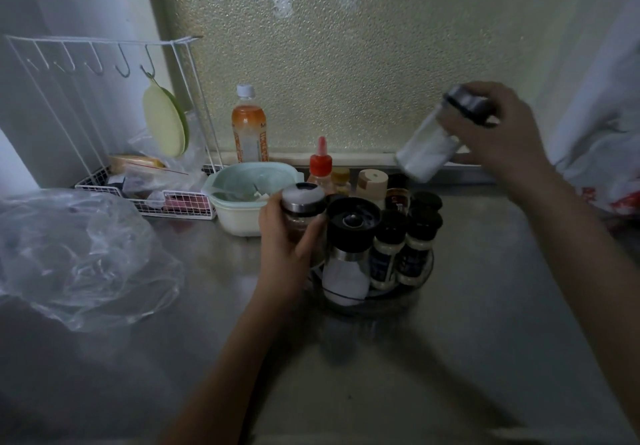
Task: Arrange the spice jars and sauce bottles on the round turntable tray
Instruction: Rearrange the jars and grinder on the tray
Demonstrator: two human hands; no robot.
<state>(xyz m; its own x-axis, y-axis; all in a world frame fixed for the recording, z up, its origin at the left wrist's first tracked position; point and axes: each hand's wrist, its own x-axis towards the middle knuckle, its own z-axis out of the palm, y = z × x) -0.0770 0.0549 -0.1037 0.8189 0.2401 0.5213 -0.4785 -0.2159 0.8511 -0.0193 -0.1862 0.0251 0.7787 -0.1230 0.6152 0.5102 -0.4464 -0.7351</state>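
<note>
From the head camera, the left hand (287, 236) is wrapped around a glass spice jar (303, 214) with a steel collar and brownish contents, holding it upright at the left rim of the round turntable tray (398, 297), probably so it can settle into the free spot at that edge without knocking its neighbours. The right hand (498, 136) grips a shaker of white powder (429, 148) by its dark steel lid, tilted with its base pointing down and left toward the tray; it hangs in the air well above and to the right of the tray, most likely being carried in for placing. Between the two hands, and closer to the left one, the tray already carries a tall grinder with a black top (349, 247), just beside the left fingers, and two small black-capped seasoning bottles (403, 254) to its right. Beyond the left hand stand a red-capped sauce bottle (321, 167), a wooden-lidded jar (372, 181) and a mint-green bowl (249, 195). A crumpled clear plastic bag (79, 257) lies far left of the left hand.
</note>
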